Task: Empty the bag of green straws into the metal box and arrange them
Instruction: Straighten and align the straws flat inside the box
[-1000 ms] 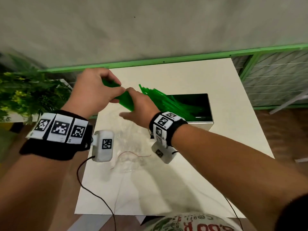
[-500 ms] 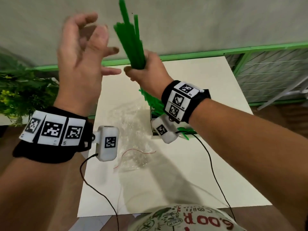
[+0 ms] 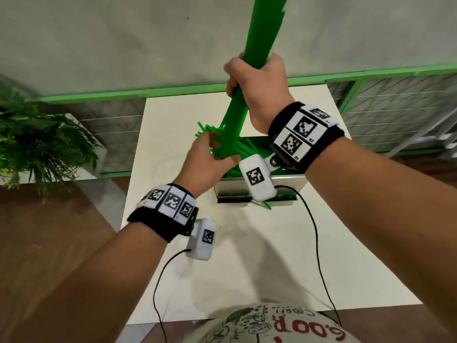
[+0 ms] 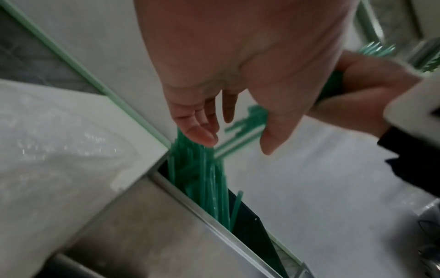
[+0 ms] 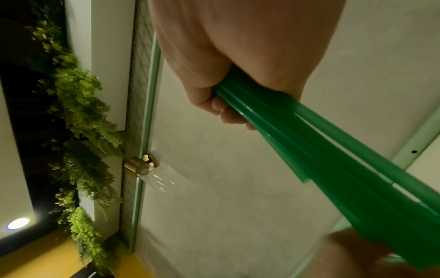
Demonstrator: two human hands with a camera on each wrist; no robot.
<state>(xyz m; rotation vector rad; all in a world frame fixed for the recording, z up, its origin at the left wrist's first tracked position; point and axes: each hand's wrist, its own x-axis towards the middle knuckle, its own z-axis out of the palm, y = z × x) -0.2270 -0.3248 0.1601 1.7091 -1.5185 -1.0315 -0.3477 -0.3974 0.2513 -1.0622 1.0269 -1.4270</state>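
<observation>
Above the metal box [image 3: 291,186], the right hand [image 3: 259,92] has its fingers wrapped tight round a thick bundle of green straws [image 3: 259,40], held upright with its lower end down in the box. Just below that fist, the left hand [image 3: 205,164] is spread, fingers relaxed against the loose straws [image 4: 202,178] leaning out over the box's near rim.

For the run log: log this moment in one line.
right hand: grips straw bundle upright | left hand: open at loose straws | metal box: partly filled
</observation>
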